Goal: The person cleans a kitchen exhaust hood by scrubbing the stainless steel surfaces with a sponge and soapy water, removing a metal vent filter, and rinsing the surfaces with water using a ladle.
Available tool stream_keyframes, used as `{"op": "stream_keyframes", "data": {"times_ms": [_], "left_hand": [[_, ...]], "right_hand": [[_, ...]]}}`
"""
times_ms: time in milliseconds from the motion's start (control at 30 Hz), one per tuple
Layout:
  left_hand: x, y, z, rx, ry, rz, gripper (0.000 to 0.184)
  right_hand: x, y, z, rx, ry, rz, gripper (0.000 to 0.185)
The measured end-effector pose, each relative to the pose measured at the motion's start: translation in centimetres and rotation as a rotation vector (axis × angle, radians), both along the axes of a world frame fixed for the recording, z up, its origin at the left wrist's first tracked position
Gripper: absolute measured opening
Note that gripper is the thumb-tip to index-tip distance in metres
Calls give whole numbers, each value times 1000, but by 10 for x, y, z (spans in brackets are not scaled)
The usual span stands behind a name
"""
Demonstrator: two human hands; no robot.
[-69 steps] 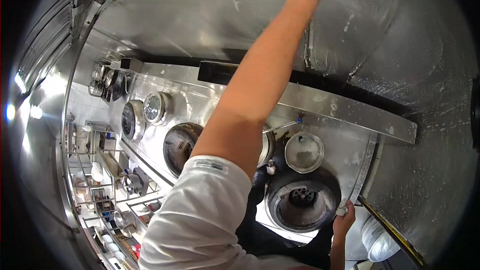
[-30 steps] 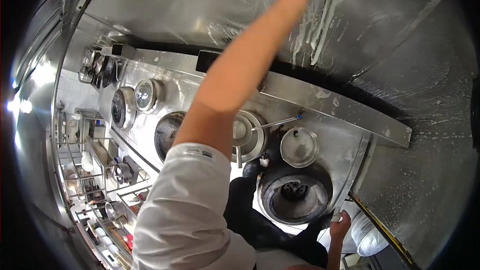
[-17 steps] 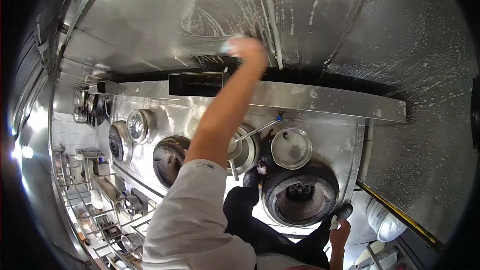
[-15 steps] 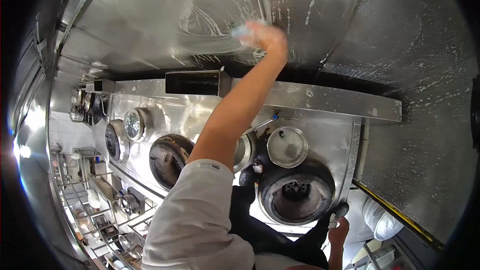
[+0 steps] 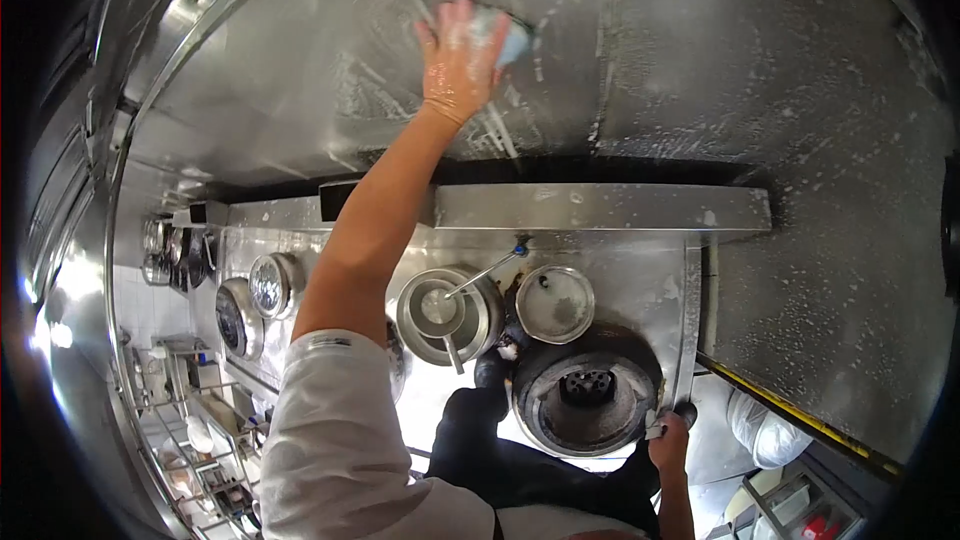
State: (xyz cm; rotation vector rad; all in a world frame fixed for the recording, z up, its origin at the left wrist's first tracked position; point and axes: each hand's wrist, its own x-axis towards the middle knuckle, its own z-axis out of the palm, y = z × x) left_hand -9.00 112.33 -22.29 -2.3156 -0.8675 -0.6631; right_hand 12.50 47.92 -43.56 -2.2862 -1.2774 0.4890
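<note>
High on the soapy steel wall (image 5: 560, 110), my left hand (image 5: 460, 65) lies with fingers spread over a pale blue scrubbing pad (image 5: 514, 43), pressing it to the metal. White foam streaks surround it; whether the pad is cloth or sponge is unclear. My right hand (image 5: 670, 443) is low at the stove's front edge, its fingers closed around a small greyish-white thing, mostly hidden. Beside that hand are a dark knob (image 5: 686, 411) and the sooty wok burner (image 5: 585, 390).
A metal pot (image 5: 408, 312) holds a long-handled strainer (image 5: 452, 348) under a swing tap (image 5: 490, 268). Next to it is a round pan (image 5: 556, 306). A steel ledge (image 5: 600, 208) runs along the wall's foot. Shelving (image 5: 205, 440) stands at lower left, and a bagged bin (image 5: 770, 435) at right.
My left hand has swept the pad across the wall to a higher spot, and its fingers now point upward. The view has shifted, uncovering the pot and strainer. My right hand stays by the stove edge.
</note>
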Motion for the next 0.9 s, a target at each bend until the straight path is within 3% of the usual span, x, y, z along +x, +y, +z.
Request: {"op": "stream_keyframes", "data": {"times_ms": [133, 167, 200, 267, 333, 400, 500, 567, 667, 767, 867, 900], "left_hand": [[89, 2, 54, 331, -692, 66, 82], [100, -12, 63, 361, -448, 172, 65], [108, -14, 52, 309, -375, 36, 69], [114, -20, 9, 193, -220, -229, 81], [81, -28, -48, -44, 123, -145, 77], [52, -18, -100, 191, 100, 32, 73], [116, -30, -31, 178, -826, 95, 63], [159, -35, 38, 236, -810, 43, 64], [218, -44, 109, 320, -796, -41, 66], [185, -35, 45, 241, -231, -268, 64], [170, -48, -1, 158, 141, 93, 75], [191, -46, 0, 197, -126, 68, 73]], "right_hand": [[16, -9, 8, -111, 47, -33, 14], [23, -9, 12, -108, 36, -37, 13], [32, -8, 17, -265, 78, -50, 11], [43, -8, 27, -247, 115, -72, 10], [43, -17, 29, -310, 147, -126, 13], [44, -40, 25, -270, 100, -81, 14], [53, -75, 26, -279, 110, -29, 16], [54, -71, 36, -261, 84, -63, 10], [66, -66, 39, -222, 94, -85, 18], [63, -69, 23, -241, 122, -144, 16], [60, -75, 19, -250, 183, -129, 9], [62, -81, 22, -238, 204, -120, 9]]}}
